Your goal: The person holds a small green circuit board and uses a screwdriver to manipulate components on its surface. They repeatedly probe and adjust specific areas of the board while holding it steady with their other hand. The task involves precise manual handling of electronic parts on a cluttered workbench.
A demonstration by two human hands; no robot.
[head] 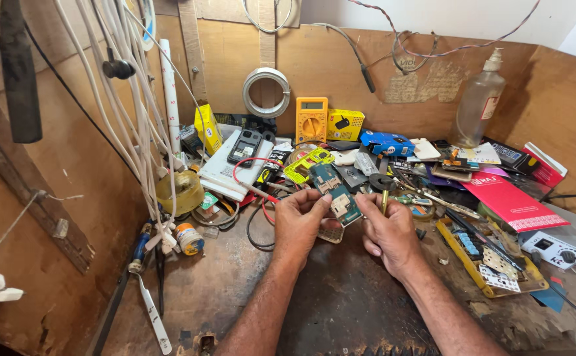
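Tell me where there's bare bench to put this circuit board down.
Bare bench lies between the forearms, below the left hand and right hand holding the circuit board. Another patch sits left of the left forearm, beside the white tweezers. Crowded behind the hands, around the yellow multimeter.

A small teal-green rectangular circuit board (338, 194) with white and metallic components on its face is held tilted above the dark worn surface (341, 303), its upper end leaning away. A thin brass-coloured metal tool (385, 200) stands nearly upright just beside the board's right edge.
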